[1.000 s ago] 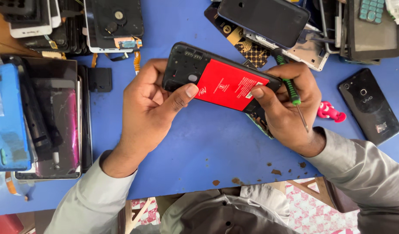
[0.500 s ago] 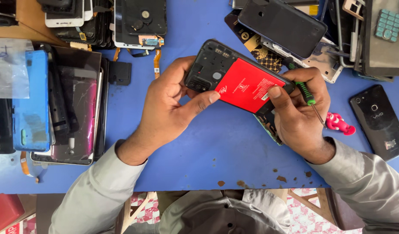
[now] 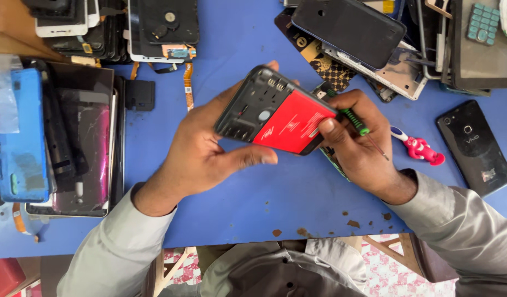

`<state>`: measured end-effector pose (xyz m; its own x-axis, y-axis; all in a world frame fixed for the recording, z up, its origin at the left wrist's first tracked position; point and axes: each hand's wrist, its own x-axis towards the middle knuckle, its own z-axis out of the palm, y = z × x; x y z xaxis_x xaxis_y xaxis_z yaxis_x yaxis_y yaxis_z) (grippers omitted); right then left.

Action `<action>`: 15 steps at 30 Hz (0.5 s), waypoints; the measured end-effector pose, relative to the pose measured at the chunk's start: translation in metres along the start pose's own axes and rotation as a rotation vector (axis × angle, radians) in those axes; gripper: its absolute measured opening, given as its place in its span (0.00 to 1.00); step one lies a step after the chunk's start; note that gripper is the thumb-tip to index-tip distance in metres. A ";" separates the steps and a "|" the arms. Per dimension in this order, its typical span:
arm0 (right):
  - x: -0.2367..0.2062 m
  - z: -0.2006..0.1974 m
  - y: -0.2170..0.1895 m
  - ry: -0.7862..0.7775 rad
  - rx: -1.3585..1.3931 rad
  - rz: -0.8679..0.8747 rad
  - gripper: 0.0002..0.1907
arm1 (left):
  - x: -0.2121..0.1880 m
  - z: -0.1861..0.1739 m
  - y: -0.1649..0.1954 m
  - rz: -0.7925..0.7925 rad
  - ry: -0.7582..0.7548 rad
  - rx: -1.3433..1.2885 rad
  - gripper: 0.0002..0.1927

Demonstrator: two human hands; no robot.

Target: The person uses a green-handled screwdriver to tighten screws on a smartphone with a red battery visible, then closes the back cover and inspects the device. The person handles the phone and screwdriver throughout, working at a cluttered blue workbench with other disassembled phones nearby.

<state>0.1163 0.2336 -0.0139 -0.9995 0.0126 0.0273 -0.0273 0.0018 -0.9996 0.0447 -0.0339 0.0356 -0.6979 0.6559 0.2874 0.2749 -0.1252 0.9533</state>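
Our left hand (image 3: 209,154) cradles an opened phone (image 3: 275,113) above the blue bench (image 3: 275,192), its grip closed on the phone's near and far edges, red battery (image 3: 295,124) facing up. Our right hand (image 3: 358,146) pinches the phone's right end, its grip also holding a green-handled screwdriver (image 3: 355,122). A pink toothbrush (image 3: 421,148) lies just beside it. Farther off lie spare phones (image 3: 473,146), and screens (image 3: 80,148) at the left.

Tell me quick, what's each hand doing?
Left hand: closed on the opened phone.
Right hand: holding a green-handled screwdriver, thumb on the phone.
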 end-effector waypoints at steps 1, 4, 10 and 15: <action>0.000 0.000 -0.001 -0.027 0.022 -0.002 0.12 | 0.001 0.001 0.002 0.024 -0.032 -0.002 0.43; -0.002 0.000 -0.006 -0.126 0.075 0.004 0.14 | 0.005 0.008 0.003 0.073 -0.114 -0.016 0.48; -0.003 0.000 -0.013 -0.325 0.107 0.041 0.14 | 0.006 0.020 -0.001 -0.012 -0.180 -0.295 0.51; -0.002 0.005 -0.015 -0.289 -0.065 0.009 0.12 | 0.003 0.024 -0.003 -0.094 -0.111 -0.409 0.50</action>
<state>0.1189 0.2285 0.0015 -0.9620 -0.2728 0.0071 -0.0263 0.0668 -0.9974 0.0578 -0.0143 0.0317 -0.6257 0.7520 0.2073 -0.0865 -0.3310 0.9396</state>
